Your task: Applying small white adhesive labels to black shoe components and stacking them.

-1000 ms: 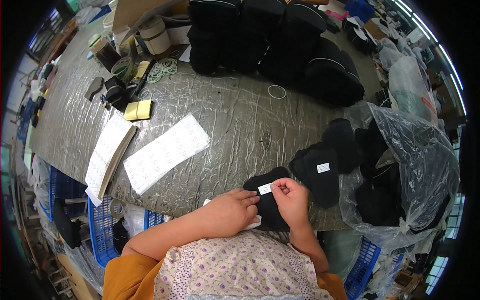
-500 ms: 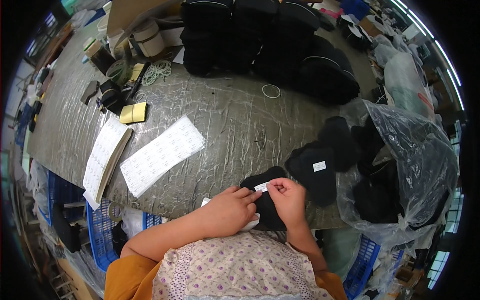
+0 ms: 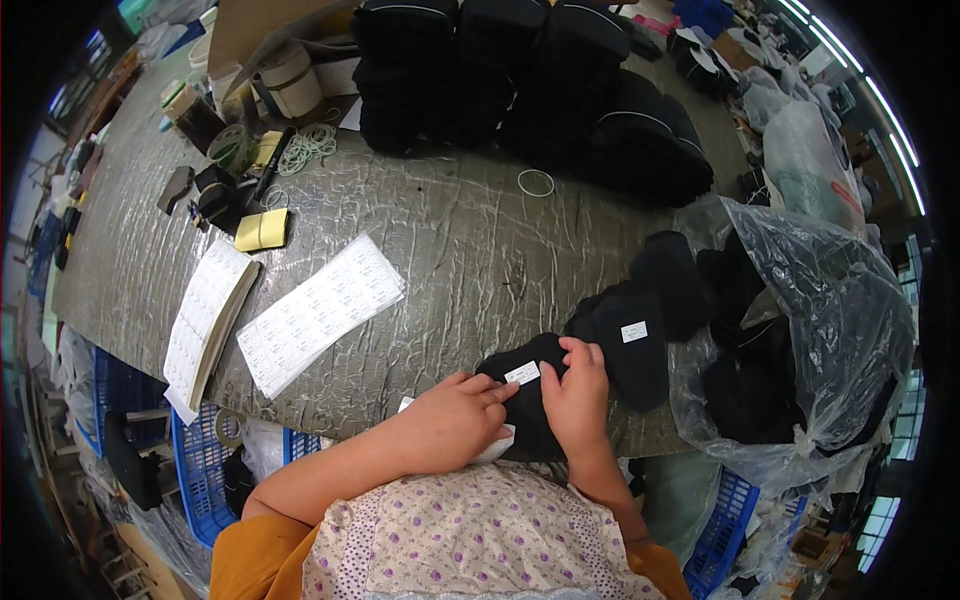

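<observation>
A flat black fabric piece [image 3: 535, 425] lies at the table's front edge with a small white label [image 3: 521, 373] on it. My left hand [image 3: 462, 418] rests over its left side, fingertips touching near the label's lower edge. White paper [image 3: 497, 446] pokes out from beneath that hand, which is closed over it; most of the paper is hidden. To the right of the label, my right hand [image 3: 578, 395] holds nothing, thumb and fingers apart above the fabric. Beyond it lie more black pieces [image 3: 640, 375], the top one bearing a similar white label [image 3: 634, 331].
Label sheets [image 3: 320, 318] and a thicker label pad [image 3: 207, 320] lie to the left. Tall black stacks [image 3: 500, 90] stand at the back. A clear plastic bag [image 3: 820, 300] of black pieces sits at the right. Blue crates [image 3: 205, 470] are below the table edge.
My right thumb and fingers have come off the white label and spread apart. The label now lies flat on the black piece. My left hand has stayed almost in place.
</observation>
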`<state>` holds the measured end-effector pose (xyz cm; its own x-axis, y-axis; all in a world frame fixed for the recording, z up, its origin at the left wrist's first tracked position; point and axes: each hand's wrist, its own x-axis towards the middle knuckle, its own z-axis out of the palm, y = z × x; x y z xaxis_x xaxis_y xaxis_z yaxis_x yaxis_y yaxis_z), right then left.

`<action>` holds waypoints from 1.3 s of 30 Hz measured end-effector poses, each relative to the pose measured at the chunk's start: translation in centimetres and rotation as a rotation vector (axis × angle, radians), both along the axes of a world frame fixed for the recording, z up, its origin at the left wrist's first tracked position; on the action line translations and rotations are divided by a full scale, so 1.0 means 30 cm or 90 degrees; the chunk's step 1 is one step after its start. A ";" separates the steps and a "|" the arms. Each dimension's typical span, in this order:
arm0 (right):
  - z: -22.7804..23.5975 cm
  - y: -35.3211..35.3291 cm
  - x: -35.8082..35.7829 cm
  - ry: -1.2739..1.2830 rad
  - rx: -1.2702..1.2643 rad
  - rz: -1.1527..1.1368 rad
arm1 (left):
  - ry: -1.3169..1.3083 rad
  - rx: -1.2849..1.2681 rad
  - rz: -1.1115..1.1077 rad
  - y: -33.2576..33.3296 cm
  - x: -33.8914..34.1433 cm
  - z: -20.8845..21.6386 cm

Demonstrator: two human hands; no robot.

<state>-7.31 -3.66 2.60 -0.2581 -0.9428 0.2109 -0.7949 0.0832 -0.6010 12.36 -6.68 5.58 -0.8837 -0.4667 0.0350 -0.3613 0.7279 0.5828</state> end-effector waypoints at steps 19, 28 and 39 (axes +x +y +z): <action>-0.023 0.020 -0.056 -0.301 0.122 -0.044 | 0.087 0.199 0.054 -0.008 0.044 0.029; 0.082 0.051 -0.133 -0.453 0.106 -0.031 | 0.089 0.207 0.062 -0.027 0.057 0.007; 0.213 0.028 -0.118 -0.249 0.044 0.122 | 0.235 0.325 0.468 -0.022 0.027 -0.016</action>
<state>-10.85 -2.82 8.99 -0.1243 -0.9900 0.0666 -0.5136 0.0068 -0.8580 13.17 -7.34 5.10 -0.3392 -0.9345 -0.1077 -0.3561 0.0216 0.9342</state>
